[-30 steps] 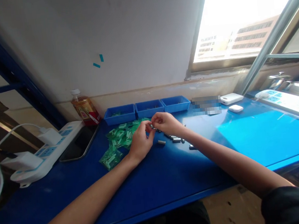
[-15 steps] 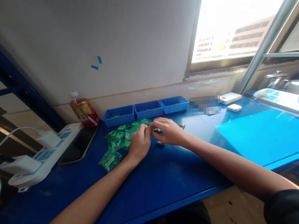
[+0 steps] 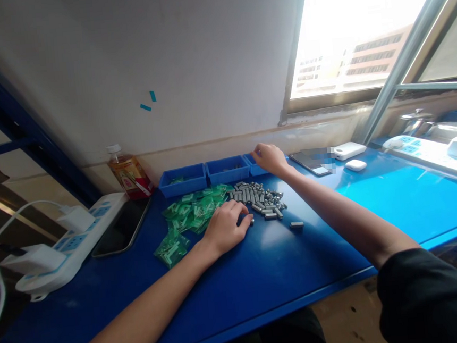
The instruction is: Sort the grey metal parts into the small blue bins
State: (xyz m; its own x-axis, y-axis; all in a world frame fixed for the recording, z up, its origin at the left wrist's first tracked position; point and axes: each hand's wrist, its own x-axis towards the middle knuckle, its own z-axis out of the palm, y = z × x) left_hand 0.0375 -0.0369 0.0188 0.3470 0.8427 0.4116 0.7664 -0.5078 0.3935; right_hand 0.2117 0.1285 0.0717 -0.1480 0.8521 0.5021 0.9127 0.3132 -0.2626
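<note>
My left hand [image 3: 227, 226] rests on the blue table [image 3: 261, 275], fingers curled over a small grey metal part [image 3: 249, 219] at the near edge of a pile of several such parts [image 3: 257, 197]. A heap of small green circuit boards [image 3: 186, 212] lies just left of that hand. My right hand [image 3: 268, 158] is stretched out to the rightmost of three blue trays [image 3: 251, 161], fingers pinched over its rim; what they hold is too small to make out. One loose metal part [image 3: 296, 225] lies apart near the front.
The left tray [image 3: 181, 179] and middle tray [image 3: 227, 169] stand against the wall. A bottle of amber liquid [image 3: 129, 172], a dark phone [image 3: 120, 228] and a white power strip with plugs [image 3: 57, 245] are at left. Another phone [image 3: 311, 161] and white cases [image 3: 350, 150] are at right.
Both hands were together over the pile, working a small part. My right hand has since reached out to the rightmost tray, and my left hand has dropped onto the table by the metal parts.
</note>
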